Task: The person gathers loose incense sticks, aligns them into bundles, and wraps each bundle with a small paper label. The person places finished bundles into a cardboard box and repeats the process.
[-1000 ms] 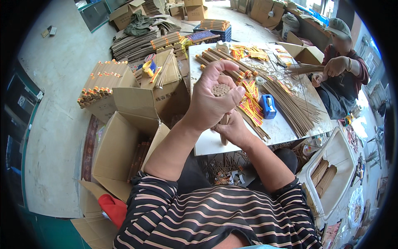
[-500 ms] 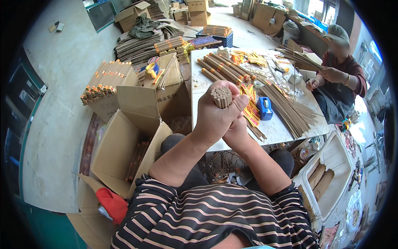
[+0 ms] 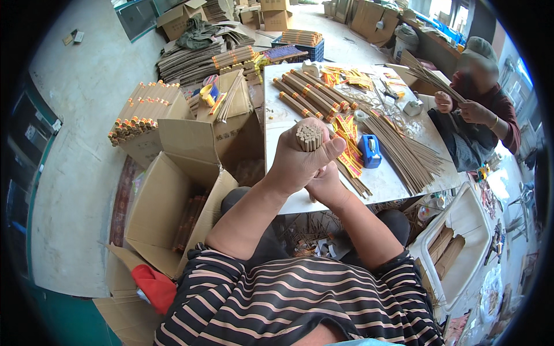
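A bundle of brown incense sticks (image 3: 310, 137) stands on end in front of me, its round cut tips showing at the top. My left hand (image 3: 293, 162) is wrapped around its upper part, thumb pressed across the side. Just below and to the right, my right hand (image 3: 326, 183) is closed around the lower part, mostly hidden behind my left hand and wrist. On the white table (image 3: 280, 199) beyond are loose incense sticks (image 3: 404, 153), red and yellow paper labels (image 3: 348, 141), a blue tape dispenser (image 3: 370, 151) and several banded incense bundles (image 3: 314, 92).
An open cardboard box (image 3: 156, 213) with wrapped bundles inside stands at my left, and banded bundles (image 3: 138, 118) are stacked behind it. A white plastic bin (image 3: 474, 222) is at my right. Across the table a co-worker (image 3: 485, 92) holds long sticks.
My right hand has shifted slightly down, and stick ends now show below it. The bundle's top is turned a little more upright. The co-worker's hands have moved and the head is lowered.
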A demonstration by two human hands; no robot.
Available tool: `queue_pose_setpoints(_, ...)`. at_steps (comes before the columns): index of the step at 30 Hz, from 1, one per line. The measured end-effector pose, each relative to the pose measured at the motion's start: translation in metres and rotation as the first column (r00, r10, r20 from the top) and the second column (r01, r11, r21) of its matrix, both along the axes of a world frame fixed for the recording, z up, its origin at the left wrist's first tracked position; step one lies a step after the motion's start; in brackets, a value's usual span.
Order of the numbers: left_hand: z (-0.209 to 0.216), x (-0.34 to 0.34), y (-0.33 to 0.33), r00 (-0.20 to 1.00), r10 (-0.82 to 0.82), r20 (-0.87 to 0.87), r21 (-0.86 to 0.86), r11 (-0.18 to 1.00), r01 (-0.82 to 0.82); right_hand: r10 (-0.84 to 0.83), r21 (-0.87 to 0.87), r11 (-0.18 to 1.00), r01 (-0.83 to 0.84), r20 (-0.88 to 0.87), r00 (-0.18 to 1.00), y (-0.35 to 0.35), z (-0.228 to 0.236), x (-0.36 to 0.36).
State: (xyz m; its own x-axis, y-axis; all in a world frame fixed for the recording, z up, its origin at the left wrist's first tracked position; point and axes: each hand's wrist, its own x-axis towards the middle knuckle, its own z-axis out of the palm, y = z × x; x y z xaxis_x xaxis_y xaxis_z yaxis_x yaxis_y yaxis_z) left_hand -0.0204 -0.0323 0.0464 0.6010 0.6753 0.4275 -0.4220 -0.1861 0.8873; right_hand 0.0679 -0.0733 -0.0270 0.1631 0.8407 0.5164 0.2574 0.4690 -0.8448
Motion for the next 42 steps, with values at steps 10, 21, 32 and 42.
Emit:
queue_pose_setpoints(10, 0.005, -0.017, 0.027, 0.878, -0.352, 0.324, -0.357, 0.814, 0.458, 0.291, -0.527, 0.780, -0.338, -0.173, 0.941, -0.015, 0.047, 0.000)
queue_pose_setpoints(21, 0.006, -0.017, 0.026, 0.956, -0.134, 0.261, -0.428, 0.872, 0.239, 0.022, -0.504, 0.862, -0.042, -0.045, 0.999, -0.026, 0.042, -0.020)
queue_pose_setpoints(32, 0.029, -0.008, -0.001, 0.975, 0.073, 0.210, -0.065, 0.996, -0.060, -0.243, -0.025, 0.968, 0.250, 0.162, 0.956, -0.007, 0.019, -0.016)
queue_pose_setpoints(42, 0.010, 0.002, 0.020, 0.999, 0.012, 0.032, 0.104, 0.994, -0.015, -0.198, -0.009, 0.980, 0.200, 0.101, 0.975, 0.021, -0.016, -0.002)
